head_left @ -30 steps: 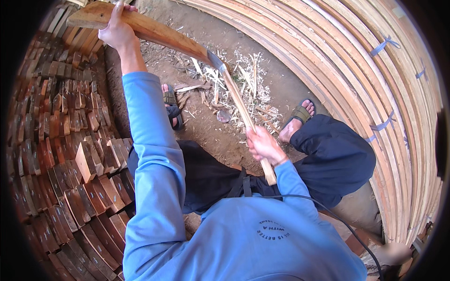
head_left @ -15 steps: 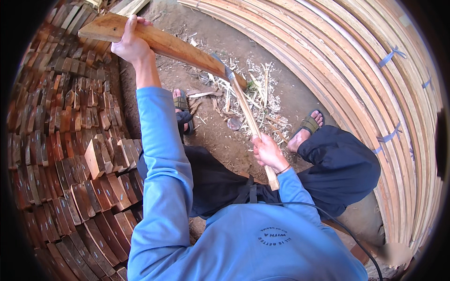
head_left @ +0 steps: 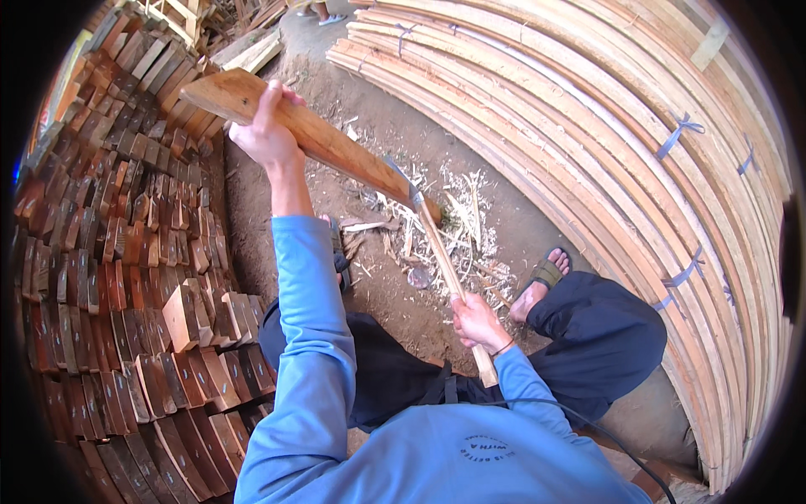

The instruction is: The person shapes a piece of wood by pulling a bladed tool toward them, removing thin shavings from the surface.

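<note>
Fingers around plank, hatchet at its edge.

a bare brown dirt floor is seen in the middle, strewn with pale wood chips and splinters. to the left, a stack of short reddish-brown wooden blocks is packed in close rows. to the right, long pale wooden planks are laid side by side in a bundle, tied at places with grey-blue straps. at the top edge, a pile of light wooden offcuts is seen. the whole is lit by even daylight.
</note>
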Demonstrator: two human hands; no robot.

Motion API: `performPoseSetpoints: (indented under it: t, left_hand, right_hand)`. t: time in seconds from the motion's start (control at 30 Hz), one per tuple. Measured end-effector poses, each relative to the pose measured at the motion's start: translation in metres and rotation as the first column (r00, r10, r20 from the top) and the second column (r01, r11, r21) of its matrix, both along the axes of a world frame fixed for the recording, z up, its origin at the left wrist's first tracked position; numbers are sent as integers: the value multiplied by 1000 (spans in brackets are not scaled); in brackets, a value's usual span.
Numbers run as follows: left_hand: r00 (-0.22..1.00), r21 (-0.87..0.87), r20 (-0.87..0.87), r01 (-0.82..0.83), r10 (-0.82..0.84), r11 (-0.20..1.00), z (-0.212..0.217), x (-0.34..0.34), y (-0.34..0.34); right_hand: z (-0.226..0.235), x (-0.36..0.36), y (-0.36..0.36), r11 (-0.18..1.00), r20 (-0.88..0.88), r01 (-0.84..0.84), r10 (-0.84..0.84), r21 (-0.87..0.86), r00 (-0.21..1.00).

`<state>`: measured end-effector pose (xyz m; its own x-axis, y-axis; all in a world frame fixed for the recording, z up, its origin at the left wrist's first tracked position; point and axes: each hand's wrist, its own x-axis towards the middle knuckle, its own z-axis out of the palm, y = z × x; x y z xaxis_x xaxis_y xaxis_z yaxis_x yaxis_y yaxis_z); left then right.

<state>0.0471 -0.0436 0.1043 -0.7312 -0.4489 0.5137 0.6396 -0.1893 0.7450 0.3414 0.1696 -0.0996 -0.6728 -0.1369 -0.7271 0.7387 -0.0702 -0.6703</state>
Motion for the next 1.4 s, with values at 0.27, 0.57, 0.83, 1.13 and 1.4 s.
performPoseSetpoints:
  t: [0.27,0.57,0.83,1.13,1.4]
  left_hand:
    - [992,-107,-99,66,-76,992,-9,11,17]
    - [990,-29,-107,87,-90,996,-29,4,19]
    - [995,5,-70,70,-69,998,-29,13,10]
    - [995,-22,-56,83,-84,996,5,33,-4]
    - [973,-192,-209,60,-100,980,-32,44,33]
  right_hand:
    - [-26,0,9,987,60,68,-60,-145,996]
    - [17,32,23,994,117,27,-15,-103,993]
    - [10,40,31,1000,40,-7,7,5,999]
    - [6,5,-6,971,-52,-132,145,199,988]
    - [-23,12,3,995,68,40,-34,-95,997]
